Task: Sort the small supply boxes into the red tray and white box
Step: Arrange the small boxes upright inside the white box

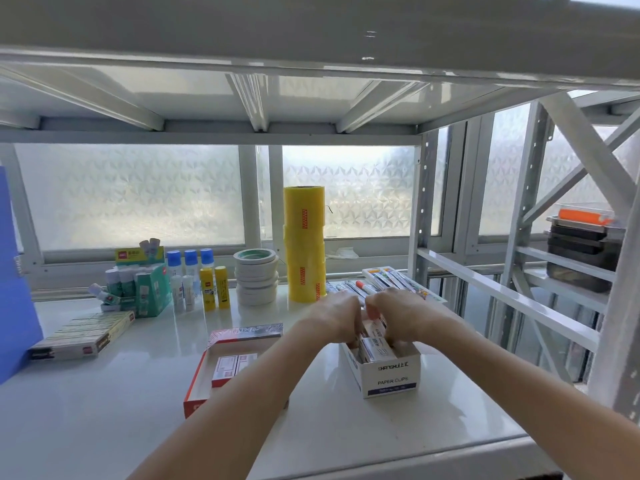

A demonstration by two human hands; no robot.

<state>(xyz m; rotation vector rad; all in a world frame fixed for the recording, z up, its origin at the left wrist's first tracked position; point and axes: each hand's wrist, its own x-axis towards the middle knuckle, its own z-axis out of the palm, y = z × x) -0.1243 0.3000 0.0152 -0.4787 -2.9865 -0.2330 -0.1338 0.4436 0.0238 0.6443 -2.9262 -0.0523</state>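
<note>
The white box [391, 377], printed "PAPER CLIPS", stands open on the shelf at centre right, with small white supply boxes [375, 349] upright inside it. My left hand [334, 315] and my right hand [398, 313] are both over the box's far end, fingers curled down onto a small supply box between them. Left of it lies the red tray [197, 382], a shallow red-edged carton. Two small red-and-white boxes [228, 367] lie flat inside it. My left forearm crosses over the tray's right side and hides it.
A flat carton of boxes [81, 332] lies at the left beside a blue folder [14, 271]. Glue sticks [214, 287], white tape rolls [256, 277], a tall yellow tape stack [304, 251] and pen packs [398, 282] line the back. A shelf upright [420, 244] stands at the right.
</note>
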